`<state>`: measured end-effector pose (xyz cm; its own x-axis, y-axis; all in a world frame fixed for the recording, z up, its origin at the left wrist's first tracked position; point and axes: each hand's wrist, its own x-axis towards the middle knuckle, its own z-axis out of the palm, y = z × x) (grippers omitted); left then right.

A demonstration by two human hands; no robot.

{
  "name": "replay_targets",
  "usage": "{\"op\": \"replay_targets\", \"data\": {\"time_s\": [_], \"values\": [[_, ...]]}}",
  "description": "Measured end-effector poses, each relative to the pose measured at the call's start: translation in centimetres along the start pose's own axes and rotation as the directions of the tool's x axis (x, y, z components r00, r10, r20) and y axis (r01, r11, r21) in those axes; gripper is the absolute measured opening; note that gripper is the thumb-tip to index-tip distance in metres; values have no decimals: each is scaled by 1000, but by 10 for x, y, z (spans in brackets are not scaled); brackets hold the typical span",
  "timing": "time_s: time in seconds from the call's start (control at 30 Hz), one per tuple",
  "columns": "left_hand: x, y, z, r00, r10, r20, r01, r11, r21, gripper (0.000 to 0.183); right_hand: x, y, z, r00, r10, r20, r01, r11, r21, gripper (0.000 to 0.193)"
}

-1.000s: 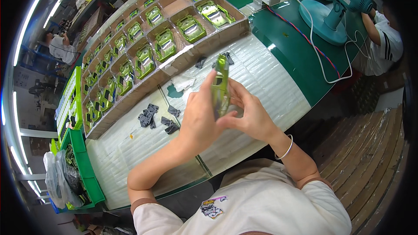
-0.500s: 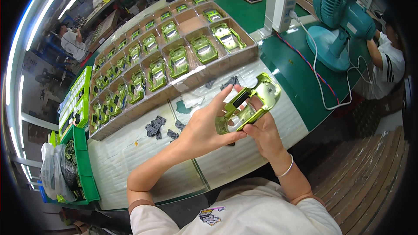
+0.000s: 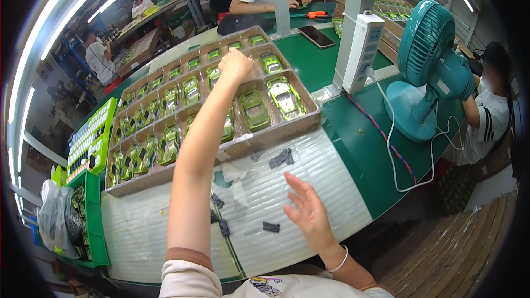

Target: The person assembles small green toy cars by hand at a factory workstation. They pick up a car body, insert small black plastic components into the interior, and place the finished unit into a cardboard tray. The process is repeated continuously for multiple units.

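Observation:
My left hand [image 3: 236, 66] reaches far over the divided cardboard tray [image 3: 276, 130]. Its fingers are curled closed above a compartment in the middle row, and whatever they grip is hidden beneath the hand. Beside it lies a green toy car body shell [image 3: 270, 63]; several more fill other compartments, one with a silvery top [image 3: 286, 97] in the near right corner. Over the white padded mat [image 3: 309, 187], my right hand [image 3: 310, 215] is held open and empty, fingers apart. Small dark grey parts lie nearby, including one piece [image 3: 270, 226] left of that hand and a cluster [image 3: 281, 158] near the tray.
A teal fan [image 3: 428, 44] and white power strip [image 3: 364, 49] stand at the right, with loose cables [image 3: 386, 138] on the green table. A phone [image 3: 316, 37] lies beyond. At left are a green bin [image 3: 97, 221] and green rack [image 3: 94, 138]. Co-workers sit across and at right.
The green car shell has left my right hand and no longer shows between my hands. My left hand has moved forward over the tray; the right has opened and lowered. The view has shifted.

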<state>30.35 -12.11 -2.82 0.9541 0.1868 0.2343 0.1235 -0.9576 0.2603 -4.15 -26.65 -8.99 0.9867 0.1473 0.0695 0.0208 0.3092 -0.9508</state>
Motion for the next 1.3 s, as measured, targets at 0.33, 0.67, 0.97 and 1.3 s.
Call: {"op": "replay_targets", "data": {"time_s": [0.33, 0.67, 0.97, 1.3], "values": [[6, 85, 44, 972, 65, 225, -104, 981, 166, 68, -1, -3, -4, 998, 41, 47, -45, 994, 104, 42], [86, 7, 57, 965, -210, 155, 259, 709, -655, 48, 1, -3, 5, 999, 41, -3, -39, 974, 222, 37], [-179, -8, -51, 628, 575, -525, -776, 403, -486, 60, 7, -5, 3, 980, -74, -184, 124, 952, 279, 85], [-265, -54, -70, 662, 706, -251, -648, 370, -666, 37, 6, 4, -12, 918, -159, -362, 294, 888, 354, 48]]}}
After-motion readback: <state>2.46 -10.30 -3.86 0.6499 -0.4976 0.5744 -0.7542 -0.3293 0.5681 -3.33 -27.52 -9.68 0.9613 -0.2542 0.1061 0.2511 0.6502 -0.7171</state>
